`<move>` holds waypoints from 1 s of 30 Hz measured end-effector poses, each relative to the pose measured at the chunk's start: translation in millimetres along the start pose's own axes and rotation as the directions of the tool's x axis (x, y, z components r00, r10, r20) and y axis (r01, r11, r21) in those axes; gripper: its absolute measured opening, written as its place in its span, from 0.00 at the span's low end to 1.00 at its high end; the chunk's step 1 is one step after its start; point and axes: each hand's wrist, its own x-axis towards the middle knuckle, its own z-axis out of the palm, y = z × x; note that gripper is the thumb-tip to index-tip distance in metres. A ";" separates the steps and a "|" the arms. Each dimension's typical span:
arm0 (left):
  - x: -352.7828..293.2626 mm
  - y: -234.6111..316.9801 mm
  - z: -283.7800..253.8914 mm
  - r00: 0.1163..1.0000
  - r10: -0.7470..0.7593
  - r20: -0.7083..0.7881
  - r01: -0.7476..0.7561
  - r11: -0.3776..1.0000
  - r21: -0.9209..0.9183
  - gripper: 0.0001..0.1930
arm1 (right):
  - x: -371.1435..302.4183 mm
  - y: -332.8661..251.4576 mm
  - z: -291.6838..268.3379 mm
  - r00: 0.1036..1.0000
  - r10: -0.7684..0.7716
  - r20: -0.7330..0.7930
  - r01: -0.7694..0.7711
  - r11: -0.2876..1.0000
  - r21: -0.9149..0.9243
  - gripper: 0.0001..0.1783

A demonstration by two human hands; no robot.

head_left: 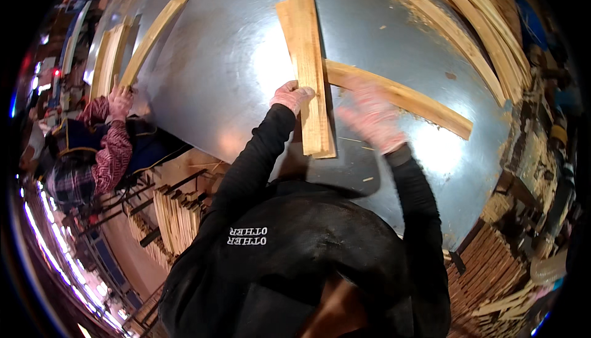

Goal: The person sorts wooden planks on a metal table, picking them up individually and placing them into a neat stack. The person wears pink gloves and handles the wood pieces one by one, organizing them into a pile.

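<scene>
My left hand (292,96) is closed on the left edge of a long wooden board (306,42), its thumb over the top face. This board points away from me on the metal table (221,48). Another wooden piece (284,15) shows from underneath at its far left side. To the right, a second board (425,101) lies slantwise, its near-left end close to the first board. Beside that slanted board, my right hand (372,116) is smeared by motion. Its fingers cannot be made out, nor whether it holds anything. Both hands look gloved.
At the left, a co-worker's hand (120,101) touches a curved-looking board (154,39) by several others. Long boards (474,24) and sawdust line the table's right edge. Stacked wood strips stand below at left (175,215) and right (486,264). Machinery (542,153) stands at the far right.
</scene>
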 end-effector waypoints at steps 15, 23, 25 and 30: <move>4.6 43.1 -150.9 0.625 0.766 -0.154 -0.092 0.269 0.959 0.36 | -20.7 96.7 -38.4 0.875 0.468 0.120 -0.365 0.802 -0.472 0.51; -30.0 58.7 75.6 0.967 0.226 -0.116 -0.019 0.519 0.855 0.55 | 39.1 68.1 -2.0 0.869 0.475 0.136 -0.453 0.876 -0.166 0.35; 8.7 -8.3 59.0 0.667 0.744 -0.050 -0.360 0.380 0.852 0.44 | 53.0 71.1 -13.8 0.825 0.548 0.137 -0.534 0.836 -0.129 0.40; -13.2 18.2 69.8 0.961 0.151 0.231 0.017 0.805 -0.594 0.36 | 97.1 59.6 -31.4 0.828 0.445 0.341 -0.553 0.546 0.630 0.36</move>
